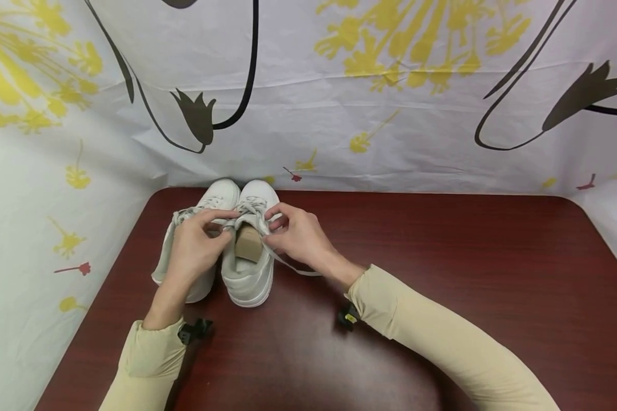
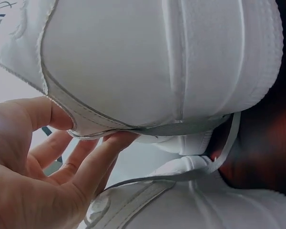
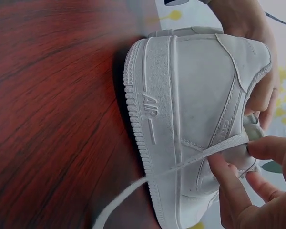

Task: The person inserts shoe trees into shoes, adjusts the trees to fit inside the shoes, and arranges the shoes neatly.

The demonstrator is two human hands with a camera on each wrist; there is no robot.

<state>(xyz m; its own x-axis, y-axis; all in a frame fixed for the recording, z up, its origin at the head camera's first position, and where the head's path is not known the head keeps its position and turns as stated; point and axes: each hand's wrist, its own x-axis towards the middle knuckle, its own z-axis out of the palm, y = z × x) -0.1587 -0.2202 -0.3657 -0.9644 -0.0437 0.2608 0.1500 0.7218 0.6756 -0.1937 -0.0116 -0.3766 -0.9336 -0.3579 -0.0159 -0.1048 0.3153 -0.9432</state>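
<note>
Two white sneakers stand side by side at the table's far left, toes away from me. My left hand (image 1: 195,242) pinches the upper edge of the right-hand sneaker (image 1: 248,288) on its left side, where a shoelace runs past the fingertips (image 2: 126,138). On the opposite side, my right hand (image 1: 302,235) pinches the white shoelace (image 3: 195,160) by the eyelet edge. Its loose length trails down over the sole onto the table. Partly behind my left hand is the other sneaker (image 1: 225,193). A tan cardboard piece (image 1: 248,245) sits inside the right-hand sneaker.
The dark red wooden table (image 1: 442,257) extends widely to the right. Behind it and at its left hangs a white sheet (image 1: 298,114) with yellow and dark flower prints. Black wrist cameras hang below both cuffs.
</note>
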